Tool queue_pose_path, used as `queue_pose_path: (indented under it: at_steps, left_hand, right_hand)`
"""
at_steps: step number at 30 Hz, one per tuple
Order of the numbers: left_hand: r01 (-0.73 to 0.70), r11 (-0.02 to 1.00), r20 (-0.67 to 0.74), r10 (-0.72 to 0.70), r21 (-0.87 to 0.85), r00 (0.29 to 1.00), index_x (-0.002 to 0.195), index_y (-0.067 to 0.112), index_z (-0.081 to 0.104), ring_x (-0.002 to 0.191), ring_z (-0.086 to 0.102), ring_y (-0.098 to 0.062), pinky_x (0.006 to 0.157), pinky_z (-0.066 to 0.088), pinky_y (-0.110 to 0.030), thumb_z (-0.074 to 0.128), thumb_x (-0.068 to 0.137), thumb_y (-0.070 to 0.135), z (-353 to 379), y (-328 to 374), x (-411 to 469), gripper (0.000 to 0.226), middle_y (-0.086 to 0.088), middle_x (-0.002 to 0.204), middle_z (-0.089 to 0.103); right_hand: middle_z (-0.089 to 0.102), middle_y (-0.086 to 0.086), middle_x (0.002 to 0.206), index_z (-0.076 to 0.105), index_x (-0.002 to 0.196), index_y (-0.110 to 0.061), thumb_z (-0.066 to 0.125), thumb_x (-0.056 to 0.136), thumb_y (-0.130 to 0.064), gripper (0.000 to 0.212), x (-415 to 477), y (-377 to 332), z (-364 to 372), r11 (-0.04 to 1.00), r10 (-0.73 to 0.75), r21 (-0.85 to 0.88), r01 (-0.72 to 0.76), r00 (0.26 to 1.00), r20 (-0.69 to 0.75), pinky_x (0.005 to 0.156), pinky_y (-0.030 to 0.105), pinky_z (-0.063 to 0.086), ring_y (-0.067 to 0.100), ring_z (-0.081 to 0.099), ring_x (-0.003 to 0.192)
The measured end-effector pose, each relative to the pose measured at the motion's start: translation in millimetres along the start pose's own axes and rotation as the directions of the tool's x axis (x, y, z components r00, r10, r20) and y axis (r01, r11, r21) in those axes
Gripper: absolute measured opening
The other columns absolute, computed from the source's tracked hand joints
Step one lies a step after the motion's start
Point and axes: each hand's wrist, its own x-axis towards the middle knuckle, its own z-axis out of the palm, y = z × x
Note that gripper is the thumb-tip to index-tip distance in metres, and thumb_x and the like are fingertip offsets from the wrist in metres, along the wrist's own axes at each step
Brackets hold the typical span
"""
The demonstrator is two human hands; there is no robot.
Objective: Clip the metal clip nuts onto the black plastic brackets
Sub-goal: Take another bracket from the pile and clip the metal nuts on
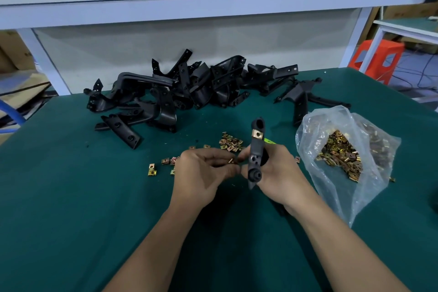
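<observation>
A black plastic bracket [255, 149] is held upright above the green table [71, 197] by the right hand [277, 173], whose fingers are curled round its lower half. 1 fitted clip nut [257, 134] is seen clipped near the bracket's upper end. Just left of the bracket, a 2nd clip nut [231, 161] is pinched between thumb and fingertips of the left hand [201, 173]; whether it touches the bracket cannot be told. Loose clip nuts [231, 143] are scattered behind and left of the bracket. A pile of brackets [189, 92] is heaped further behind it, and a clear plastic bag [327, 121] of clip nuts lies to the bracket's right
</observation>
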Motion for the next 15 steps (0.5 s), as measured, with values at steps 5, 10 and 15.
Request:
queue_pose_path:
  at_steps: [5,10,15]
  left_hand:
    - [0.026,0.997,-0.007,-0.026,0.072,1.000,0.073,0.026,0.082,0.073,0.075,-0.011,0.068,0.058,-0.023,0.093,0.069,0.015,-0.5,-9.1,2.5,0.016,0.007,0.076,0.079]
    - [0.111,0.990,0.126,-0.100,-0.082,0.987,0.080,0.009,0.083,0.060,0.070,-0.012,0.061,0.053,-0.020,0.085,0.077,0.010,0.0,-6.4,2.1,0.004,-0.009,0.074,0.078]
    - [0.108,0.990,0.226,-0.085,-0.091,0.970,0.070,0.009,0.079,0.048,0.062,-0.003,0.052,0.048,-0.012,0.074,0.091,0.005,-1.3,-5.0,-3.3,0.022,0.001,0.061,0.073]
  right_hand:
    - [0.065,-0.007,0.069,0.073,0.081,-0.022,0.069,0.061,-0.031,0.023,-0.2,1.6,-3.4,0.997,-0.068,0.021,0.069,0.998,-0.008,0.067,0.042,0.051,0.021,0.059,0.068]
    - [0.073,0.017,0.089,0.073,0.095,-0.008,0.062,0.077,-0.021,0.024,2.6,4.4,-3.8,0.985,-0.168,-0.033,0.168,0.986,0.017,0.076,0.057,0.057,0.041,0.069,0.085]
    - [0.069,0.018,0.081,0.072,0.078,-0.012,0.072,0.053,-0.049,0.045,4.1,5.0,-2.5,0.982,-0.173,-0.067,0.177,0.983,0.054,0.065,0.057,0.057,0.044,0.064,0.076]
